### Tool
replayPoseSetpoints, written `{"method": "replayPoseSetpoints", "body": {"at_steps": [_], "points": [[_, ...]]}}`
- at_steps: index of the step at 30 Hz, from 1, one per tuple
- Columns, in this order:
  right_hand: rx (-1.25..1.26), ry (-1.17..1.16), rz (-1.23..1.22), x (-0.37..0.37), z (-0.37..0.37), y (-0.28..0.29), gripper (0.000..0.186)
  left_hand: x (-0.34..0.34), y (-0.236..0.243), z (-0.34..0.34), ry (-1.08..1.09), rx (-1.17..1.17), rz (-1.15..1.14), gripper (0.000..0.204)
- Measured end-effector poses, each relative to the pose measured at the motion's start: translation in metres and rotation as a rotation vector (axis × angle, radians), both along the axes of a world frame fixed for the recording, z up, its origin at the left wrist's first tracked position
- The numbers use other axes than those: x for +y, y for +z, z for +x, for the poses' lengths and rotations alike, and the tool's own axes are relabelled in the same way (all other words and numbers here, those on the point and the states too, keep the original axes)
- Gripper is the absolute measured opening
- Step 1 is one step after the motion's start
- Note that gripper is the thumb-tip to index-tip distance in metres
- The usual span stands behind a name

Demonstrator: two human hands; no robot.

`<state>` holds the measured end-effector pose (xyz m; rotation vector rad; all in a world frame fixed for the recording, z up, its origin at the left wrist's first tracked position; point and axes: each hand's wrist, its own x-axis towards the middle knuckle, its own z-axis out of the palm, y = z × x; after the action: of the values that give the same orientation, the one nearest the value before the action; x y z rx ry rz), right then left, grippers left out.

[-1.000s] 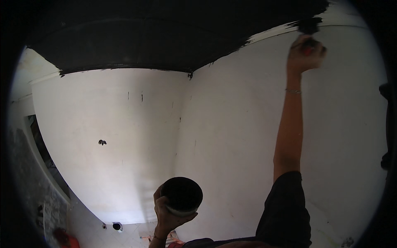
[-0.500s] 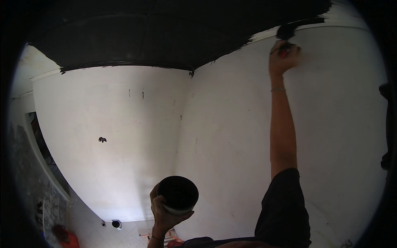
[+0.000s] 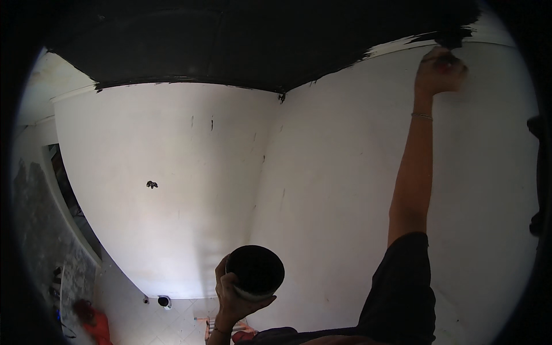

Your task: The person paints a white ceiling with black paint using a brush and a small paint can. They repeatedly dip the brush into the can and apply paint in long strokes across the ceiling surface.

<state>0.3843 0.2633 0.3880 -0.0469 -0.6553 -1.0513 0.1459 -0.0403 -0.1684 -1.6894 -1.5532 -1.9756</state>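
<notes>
My right hand point(image 3: 443, 73) is raised on a stretched arm to the top of the right wall point(image 3: 339, 167). It grips a paintbrush point(image 3: 452, 41) whose dark bristles touch the ceiling edge; a bit of red handle shows, blurred by motion. Black paint covers most of the ceiling point(image 3: 190, 43), with a ragged border near the brush. Low in the middle, my left hand point(image 3: 233, 296) is wrapped round a round paint bucket point(image 3: 256, 271), light outside and black within. The bucket's mouth faces up toward me.
A person in a red top point(image 3: 96, 328) is far below at the left. A dark container point(image 3: 164, 302) stands on the tiled floor point(image 3: 155, 325) by the wall. Beneath my left arm is an orange ladder-like frame point(image 3: 204, 325). Loose wires point(image 3: 152, 184) poke from the left wall.
My right hand and the brush have moved right along the ceiling edge, and black paint now reaches further right. The view has shifted slightly. My left hand still holds the bucket.
</notes>
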Motion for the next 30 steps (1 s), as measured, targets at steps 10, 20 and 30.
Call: {"method": "replayPoseSetpoints", "body": {"at_steps": [10, 20, 30], "points": [[-0.274, -0.064, -0.280, 0.043, -0.055, -0.085, 0.023, -0.001, -0.001, 0.000, 0.002, 0.000, 0.002, 0.110], [0.014, -0.112, -0.075, 0.036, -0.031, -0.038, 0.019, -0.005, -0.002, 0.003, 0.058, -0.002, -0.044, 0.109], [-0.388, 0.068, -0.460, 0.124, -0.111, -0.131, 0.023, -0.009, -0.010, 0.006, 0.140, -0.006, -0.033, 0.107]]}}
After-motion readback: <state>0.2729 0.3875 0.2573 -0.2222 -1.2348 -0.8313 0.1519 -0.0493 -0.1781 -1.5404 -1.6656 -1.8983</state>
